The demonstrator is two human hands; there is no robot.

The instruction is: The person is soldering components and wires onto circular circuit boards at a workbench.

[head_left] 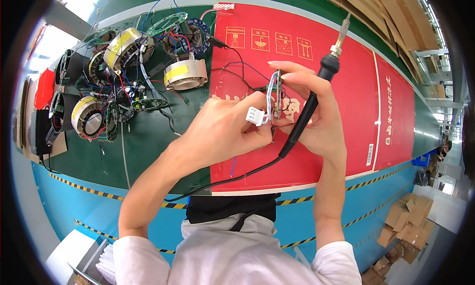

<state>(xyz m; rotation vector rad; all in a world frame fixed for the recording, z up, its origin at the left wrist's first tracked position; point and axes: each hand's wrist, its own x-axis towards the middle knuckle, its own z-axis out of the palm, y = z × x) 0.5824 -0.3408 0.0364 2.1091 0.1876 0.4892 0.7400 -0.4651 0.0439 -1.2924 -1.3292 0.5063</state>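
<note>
Circuit board [278, 93], small and held edge-on above the red cardboard sheet [346, 87], is being pinched between both hands. Left hand [222, 129] is closing on its wiring beside the white connector plug [255, 116]; right hand [316, 114] is steadying the board's far edge while gripping the soldering iron [316, 87], tip pointing up and away. Keeping that hot tip clear of fingers and wires seems wise. No containers are showing; wound motor stators [123, 52] are lying loose on the green bench [148, 136].
</note>
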